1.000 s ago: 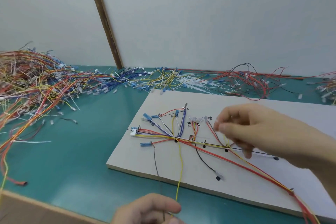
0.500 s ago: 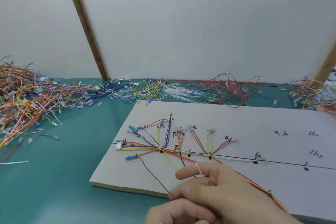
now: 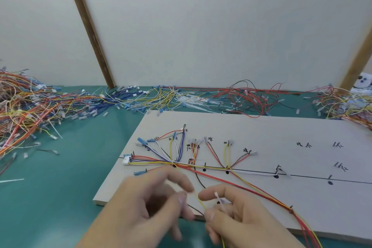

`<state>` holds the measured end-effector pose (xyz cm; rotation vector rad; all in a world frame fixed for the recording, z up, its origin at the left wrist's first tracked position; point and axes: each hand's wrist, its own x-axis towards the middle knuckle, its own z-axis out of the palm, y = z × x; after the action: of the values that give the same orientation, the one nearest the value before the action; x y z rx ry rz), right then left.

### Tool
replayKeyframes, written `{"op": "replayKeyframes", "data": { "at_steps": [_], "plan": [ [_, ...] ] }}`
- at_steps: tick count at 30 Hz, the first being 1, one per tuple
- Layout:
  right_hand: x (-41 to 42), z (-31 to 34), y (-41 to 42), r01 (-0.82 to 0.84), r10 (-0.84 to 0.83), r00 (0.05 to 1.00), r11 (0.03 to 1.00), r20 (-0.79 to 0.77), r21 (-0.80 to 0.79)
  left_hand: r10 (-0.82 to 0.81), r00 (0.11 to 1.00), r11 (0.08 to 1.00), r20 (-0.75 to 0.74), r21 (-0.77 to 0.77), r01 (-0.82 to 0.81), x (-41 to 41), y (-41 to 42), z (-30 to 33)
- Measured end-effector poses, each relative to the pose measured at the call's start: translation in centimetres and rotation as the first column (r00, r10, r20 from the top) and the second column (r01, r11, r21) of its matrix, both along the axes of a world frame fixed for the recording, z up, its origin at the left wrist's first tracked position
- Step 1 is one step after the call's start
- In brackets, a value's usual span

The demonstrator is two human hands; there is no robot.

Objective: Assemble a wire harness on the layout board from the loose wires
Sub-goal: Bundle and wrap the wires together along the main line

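The wire harness (image 3: 181,164) fans out over the left half of the layout board (image 3: 261,133). At the board's near edge, the right hand (image 3: 237,219) pinches a yellow wire (image 3: 199,200) and holds a white cable tie (image 3: 218,199); the left hand (image 3: 149,207), fingers loosely spread, is blurred just beside it. Loose wires (image 3: 40,104) crowd the green table's (image 3: 50,187) far edge.

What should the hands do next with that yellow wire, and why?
Probably lay the yellow wire back along the black line on the layout board. The right hand pinches it off the board near the edge, and the left hand is open beside it.
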<state>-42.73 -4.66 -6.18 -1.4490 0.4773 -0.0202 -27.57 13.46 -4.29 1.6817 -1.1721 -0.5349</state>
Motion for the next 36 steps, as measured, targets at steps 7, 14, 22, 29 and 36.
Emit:
{"op": "replayKeyframes", "data": {
  "at_steps": [7, 14, 22, 29, 36],
  "plan": [
    [-2.4, -0.4, 0.7, -0.065, 0.065, 0.998, 0.998, 0.007, -0.013, -0.082, 0.929, 0.997, 0.362, 0.041, 0.072, 0.2, -3.4, -2.4],
    [-4.8, 0.5, -0.4, 0.007, -0.002, 0.999, 0.994, -0.041, 0.113, -0.019, 0.937, 0.996, 0.348, -0.077, 0.049, 0.4, -2.9, -3.9],
    [-4.7, 6.4, -5.3, -0.041, -0.047, 0.983, 0.883, -0.175, -0.467, 0.012, 0.783, 1.0, 0.621, 0.004, -0.019, 0.2, -3.9, -2.7],
    [-4.4, 6.6, -7.9, -0.334, 0.042, 0.92, 0.606, -0.39, -0.722, -0.134, 0.779, 0.989, 0.613, 0.132, 0.066, -0.4, -6.6, -2.6],
    [-4.4, 6.9, -8.4, -0.134, -0.007, 0.975, 0.775, -0.22, -0.617, -0.075, 0.788, 0.995, 0.612, 0.095, 0.021, -0.3, -7.5, -3.6]
  ]
}}
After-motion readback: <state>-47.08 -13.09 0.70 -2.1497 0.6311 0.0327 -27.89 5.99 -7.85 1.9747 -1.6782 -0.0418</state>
